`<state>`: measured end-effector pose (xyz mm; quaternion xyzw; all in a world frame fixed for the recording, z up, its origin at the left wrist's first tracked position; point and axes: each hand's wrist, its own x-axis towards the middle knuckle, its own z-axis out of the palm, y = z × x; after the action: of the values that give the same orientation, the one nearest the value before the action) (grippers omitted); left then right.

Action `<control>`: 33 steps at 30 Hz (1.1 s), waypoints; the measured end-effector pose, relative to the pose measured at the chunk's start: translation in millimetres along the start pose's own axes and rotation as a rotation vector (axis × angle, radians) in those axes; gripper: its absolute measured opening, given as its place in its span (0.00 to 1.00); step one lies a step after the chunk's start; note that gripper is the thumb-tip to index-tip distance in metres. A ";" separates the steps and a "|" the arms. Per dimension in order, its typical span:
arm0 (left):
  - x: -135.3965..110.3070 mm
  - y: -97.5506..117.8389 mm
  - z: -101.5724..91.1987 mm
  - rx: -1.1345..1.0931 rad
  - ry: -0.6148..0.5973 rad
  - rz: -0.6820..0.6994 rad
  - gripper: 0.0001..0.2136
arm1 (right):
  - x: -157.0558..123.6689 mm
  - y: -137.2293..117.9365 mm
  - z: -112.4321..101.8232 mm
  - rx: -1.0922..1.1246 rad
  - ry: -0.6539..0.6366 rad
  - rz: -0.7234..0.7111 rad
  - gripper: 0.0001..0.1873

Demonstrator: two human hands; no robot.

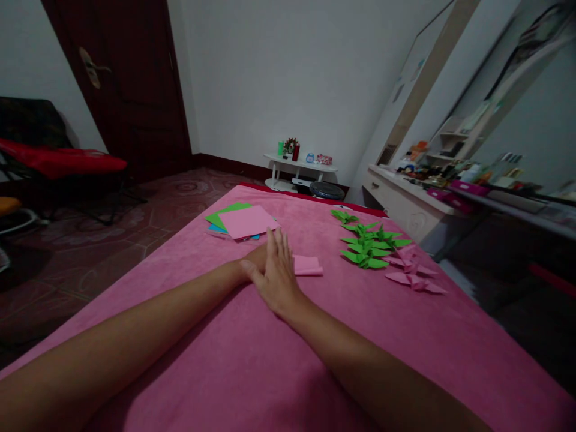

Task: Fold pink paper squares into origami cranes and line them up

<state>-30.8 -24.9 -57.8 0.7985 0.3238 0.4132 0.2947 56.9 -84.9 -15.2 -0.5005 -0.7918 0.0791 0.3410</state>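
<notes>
Hands [281,275] over the folded pink paper's [308,266] left part

The room is dim, lit by soft, cool light from outside the view. The plain white wall [288,84] looks greyish, while the dark-brown panelled wooden door [130,84] sinks almost to black. Diffuse shadows lie on the velvety pink cloth [234,372], along the bare left forearm [148,327] and at the bottom centre. Wide-angle stretching tilts the door outward and slants the white drawer unit [405,207]. Toward the right edge, detail smears and darkens; the bright-green folded-paper shapes [364,246] show only slightly soft creases.
</notes>
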 end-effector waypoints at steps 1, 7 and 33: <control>-3.5 2.8 5.9 -0.140 0.127 -0.043 0.27 | -1.0 -6.6 8.5 0.017 0.000 0.026 0.41; -11.0 12.9 19.4 -0.376 0.213 -0.219 0.31 | 1.1 -5.3 28.5 0.056 0.024 0.189 0.43; 7.0 2.1 -21.6 0.504 -0.175 0.196 0.05 | -2.7 98.9 -46.4 0.026 -0.240 0.229 0.32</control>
<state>-45.5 -16.5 -42.5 0.9067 0.3110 0.2756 0.0723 159.4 -49.1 -27.5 -0.5698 -0.7636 0.1868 0.2394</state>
